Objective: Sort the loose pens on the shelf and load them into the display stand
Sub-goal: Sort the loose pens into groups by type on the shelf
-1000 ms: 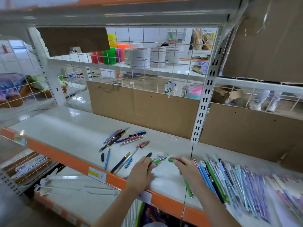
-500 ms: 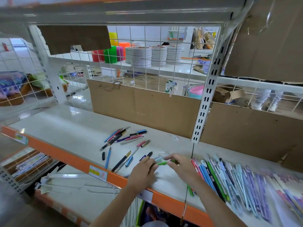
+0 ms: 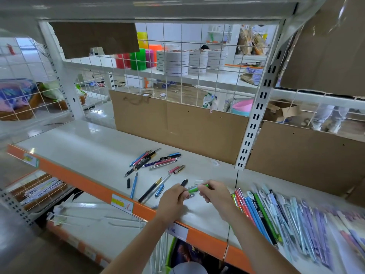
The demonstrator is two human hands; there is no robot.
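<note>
The short green plastic pen (image 3: 194, 188) lies nearly level between the two hands just above the white shelf board (image 3: 83, 147), its long axis running left to right and tilting slightly up toward the right hand. The left hand (image 3: 173, 196) pinches its left end with curled fingers; the right hand (image 3: 214, 191) grips the right end, so both hands are clamped on the one pen. Half a second ago the hands sat a little lower and the pen lay closer to the shelf. Beyond the left hand lie scattered loose pens (image 3: 152, 165) in blue, pink, black and silver, and a black pen cap (image 3: 128, 183). Right of the right hand is a packed row of blue, green and lilac pens (image 3: 280, 214).
</note>
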